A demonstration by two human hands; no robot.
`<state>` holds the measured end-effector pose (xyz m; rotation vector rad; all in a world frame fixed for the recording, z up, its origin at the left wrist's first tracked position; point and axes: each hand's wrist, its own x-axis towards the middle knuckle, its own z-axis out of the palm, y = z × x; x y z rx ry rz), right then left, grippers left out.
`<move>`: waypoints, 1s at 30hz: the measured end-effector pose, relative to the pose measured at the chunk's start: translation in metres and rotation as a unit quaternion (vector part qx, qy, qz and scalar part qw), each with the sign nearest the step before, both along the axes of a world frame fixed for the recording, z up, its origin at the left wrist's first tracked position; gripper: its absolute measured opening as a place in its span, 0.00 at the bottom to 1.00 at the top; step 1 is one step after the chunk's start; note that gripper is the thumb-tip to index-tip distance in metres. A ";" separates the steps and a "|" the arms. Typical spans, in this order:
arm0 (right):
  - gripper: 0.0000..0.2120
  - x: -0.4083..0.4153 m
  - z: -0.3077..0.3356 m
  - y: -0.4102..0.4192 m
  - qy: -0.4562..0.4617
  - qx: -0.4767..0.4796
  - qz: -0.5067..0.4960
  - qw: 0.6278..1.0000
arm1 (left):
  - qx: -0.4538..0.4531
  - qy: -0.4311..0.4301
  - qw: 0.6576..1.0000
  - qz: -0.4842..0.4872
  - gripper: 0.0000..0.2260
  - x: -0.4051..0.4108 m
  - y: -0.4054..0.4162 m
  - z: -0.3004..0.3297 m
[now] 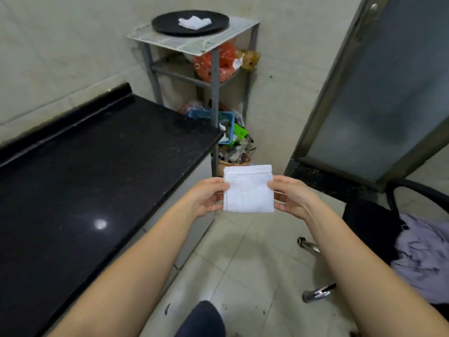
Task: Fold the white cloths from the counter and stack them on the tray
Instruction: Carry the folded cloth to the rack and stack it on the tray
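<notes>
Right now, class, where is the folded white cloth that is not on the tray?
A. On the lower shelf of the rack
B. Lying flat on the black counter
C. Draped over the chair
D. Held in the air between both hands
D: the folded white cloth hangs in the air above the floor, pinched at its side edges by the left hand and the right hand.

just one head-worn wide-angle cam, looking forward and down past both forearms, close on the hands, black counter (pixel 97 171) off to the left, metal rack (pixel 194 42) farther ahead, floor below
</notes>
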<state>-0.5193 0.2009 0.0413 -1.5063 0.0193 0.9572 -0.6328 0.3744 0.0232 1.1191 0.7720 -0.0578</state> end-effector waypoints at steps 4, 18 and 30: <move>0.08 0.069 -0.001 0.022 -0.002 0.013 -0.010 1.000 | 0.020 -0.011 1.000 -0.005 0.09 0.073 0.022 0.003; 0.08 0.356 0.087 0.230 -0.090 0.096 0.007 0.991 | 0.134 -0.106 0.985 0.018 0.09 0.344 0.215 0.102; 0.05 0.543 0.156 0.501 -0.269 0.144 0.214 0.928 | 0.258 -0.130 0.930 0.227 0.05 0.479 0.407 0.176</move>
